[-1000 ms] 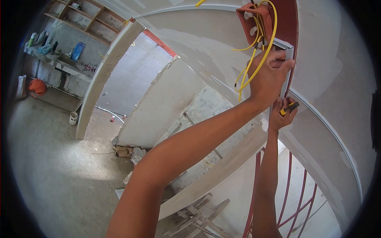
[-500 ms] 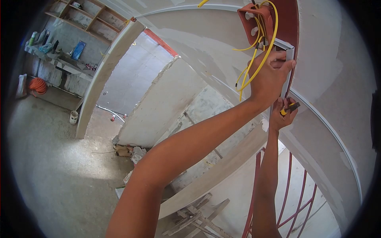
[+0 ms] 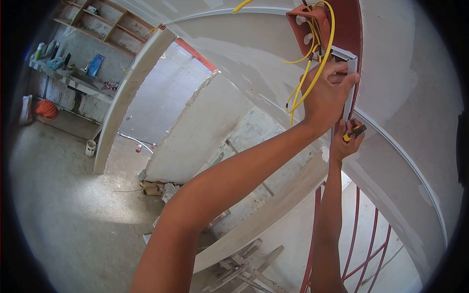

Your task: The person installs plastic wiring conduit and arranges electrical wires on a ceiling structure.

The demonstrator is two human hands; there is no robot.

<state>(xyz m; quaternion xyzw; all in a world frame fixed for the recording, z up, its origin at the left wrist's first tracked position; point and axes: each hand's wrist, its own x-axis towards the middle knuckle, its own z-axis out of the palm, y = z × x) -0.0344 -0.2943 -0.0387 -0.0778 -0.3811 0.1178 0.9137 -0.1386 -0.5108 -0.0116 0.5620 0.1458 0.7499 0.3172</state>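
Note:
High on the wall, my left hand (image 3: 326,93) pinches the upper part of a white trunking strip (image 3: 351,90) that runs along a red-brown steel beam (image 3: 355,29). Below it, my right hand (image 3: 347,140) is wrapped round a tool with yellow handles and a dark head (image 3: 355,133), close to the lower end of the strip. Yellow wires (image 3: 328,46) loop out of an orange-red box (image 3: 312,27) and hang across the back of my left hand. My left fingertips partly cover the strip.
A thin white trunking line (image 3: 405,156) curves down the wall at right. Red metal bars (image 3: 355,229) and wooden pieces (image 3: 244,268) are below. At left are wooden shelves (image 3: 107,24), a counter (image 3: 73,78), an orange hose coil (image 3: 46,109) and a white bucket (image 3: 90,148).
The view has shifted slightly, so the box, wires and both hands appear a little further left. Both hands keep nearly the same hold.

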